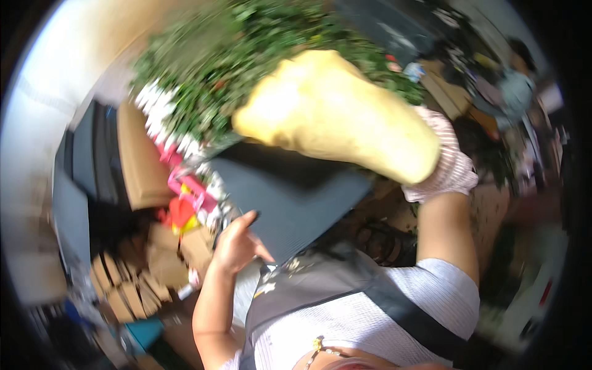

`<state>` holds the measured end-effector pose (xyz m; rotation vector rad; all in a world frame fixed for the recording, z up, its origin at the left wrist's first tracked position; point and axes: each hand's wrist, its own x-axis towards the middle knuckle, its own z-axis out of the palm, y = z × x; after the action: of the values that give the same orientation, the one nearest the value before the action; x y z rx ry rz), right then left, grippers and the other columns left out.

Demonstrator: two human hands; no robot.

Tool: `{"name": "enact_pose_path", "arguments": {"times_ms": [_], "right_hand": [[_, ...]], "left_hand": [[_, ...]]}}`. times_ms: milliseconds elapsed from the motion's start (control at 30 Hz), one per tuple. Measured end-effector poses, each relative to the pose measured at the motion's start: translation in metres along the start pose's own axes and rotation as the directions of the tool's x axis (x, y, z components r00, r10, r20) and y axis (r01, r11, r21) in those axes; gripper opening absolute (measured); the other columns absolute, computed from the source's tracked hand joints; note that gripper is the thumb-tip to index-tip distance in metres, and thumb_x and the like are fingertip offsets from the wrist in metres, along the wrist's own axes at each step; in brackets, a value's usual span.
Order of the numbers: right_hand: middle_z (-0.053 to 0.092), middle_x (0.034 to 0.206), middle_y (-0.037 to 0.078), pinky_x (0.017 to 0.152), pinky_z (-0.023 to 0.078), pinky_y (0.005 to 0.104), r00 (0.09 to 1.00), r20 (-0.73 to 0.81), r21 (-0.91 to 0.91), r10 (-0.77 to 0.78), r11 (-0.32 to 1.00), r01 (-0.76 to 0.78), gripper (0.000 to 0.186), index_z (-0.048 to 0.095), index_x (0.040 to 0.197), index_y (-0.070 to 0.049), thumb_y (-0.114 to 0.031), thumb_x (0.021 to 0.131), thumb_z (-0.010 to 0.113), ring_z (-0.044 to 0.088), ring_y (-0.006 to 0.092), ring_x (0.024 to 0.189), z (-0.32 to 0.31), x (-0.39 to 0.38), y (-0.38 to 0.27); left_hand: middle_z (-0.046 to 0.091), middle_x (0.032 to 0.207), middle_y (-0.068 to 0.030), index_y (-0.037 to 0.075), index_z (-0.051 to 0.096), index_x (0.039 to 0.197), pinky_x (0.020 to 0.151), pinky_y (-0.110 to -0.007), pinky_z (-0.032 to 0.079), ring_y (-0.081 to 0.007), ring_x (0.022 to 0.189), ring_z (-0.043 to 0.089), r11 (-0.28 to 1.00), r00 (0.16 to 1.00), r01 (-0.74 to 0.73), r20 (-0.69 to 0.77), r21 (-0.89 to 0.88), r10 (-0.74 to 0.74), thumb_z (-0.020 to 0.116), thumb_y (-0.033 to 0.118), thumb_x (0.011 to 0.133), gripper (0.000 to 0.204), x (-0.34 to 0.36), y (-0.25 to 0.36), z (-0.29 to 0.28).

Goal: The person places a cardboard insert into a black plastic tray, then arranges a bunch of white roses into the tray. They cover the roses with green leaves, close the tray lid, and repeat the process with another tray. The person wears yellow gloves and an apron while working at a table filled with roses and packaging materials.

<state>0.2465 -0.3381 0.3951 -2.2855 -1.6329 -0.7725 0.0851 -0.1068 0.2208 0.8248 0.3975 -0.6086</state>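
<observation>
Two hands are working before a big heap of green leaves, seen from above. The bare left hand is gripping the near left edge of a dark grey board, its fingers closing on the rim. This board is lying in front of the wearer, just below the leaves. The right hand, wearing a large yellow glove with a striped cuff, is stretching over the board's far side; the glove is blurring and hiding its fingers, so whether they are gripping anything cannot be told. White, pink and red items are bordering the leaves at left, with cardboard lying below. The wearer is using a dark apron. Another person is appearing at upper right.
</observation>
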Motion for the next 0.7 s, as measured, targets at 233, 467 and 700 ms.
{"name": "enact_pose_path", "arguments": {"times_ms": [233,467,700], "right_hand": [[0.073,0.086,0.015,0.070,0.056,0.0430,0.511,0.852,0.190,-0.111,0.976,-0.104,0.015,0.073,0.091,-0.010,-0.014,0.079,0.064,0.072,0.0351,0.080,0.149,0.015,-0.048],[0.074,0.088,0.013,0.069,0.058,0.0462,0.682,0.731,0.206,-0.001,0.954,-0.218,0.014,0.072,0.086,-0.010,-0.017,0.083,0.060,0.074,0.0339,0.085,0.240,-0.027,-0.059],[0.074,0.096,0.011,0.066,0.059,0.0431,0.753,0.659,0.188,-0.006,0.970,-0.156,0.016,0.068,0.103,-0.013,-0.023,0.091,0.065,0.072,0.0349,0.085,0.243,-0.026,-0.069]], "left_hand": [[0.072,0.085,-0.0269,-0.006,0.059,0.121,0.047,-0.029,0.058,-0.0265,0.063,0.072,0.932,0.926,0.358,-0.149,0.062,-0.346,0.044,0.059,0.104,0.068,-0.002,-0.056,-0.079],[0.075,0.090,-0.0191,0.008,0.078,0.090,0.075,-0.048,0.058,-0.0388,0.086,0.073,-0.353,0.921,0.370,-0.289,0.859,0.262,0.058,0.043,0.098,0.040,0.043,-0.036,-0.146],[0.043,0.155,-0.0213,0.002,0.036,0.155,0.121,-0.045,0.028,-0.0357,0.145,0.040,-0.600,0.768,-0.264,0.541,0.755,0.342,0.050,0.065,0.095,0.088,0.142,-0.111,-0.192]]}}
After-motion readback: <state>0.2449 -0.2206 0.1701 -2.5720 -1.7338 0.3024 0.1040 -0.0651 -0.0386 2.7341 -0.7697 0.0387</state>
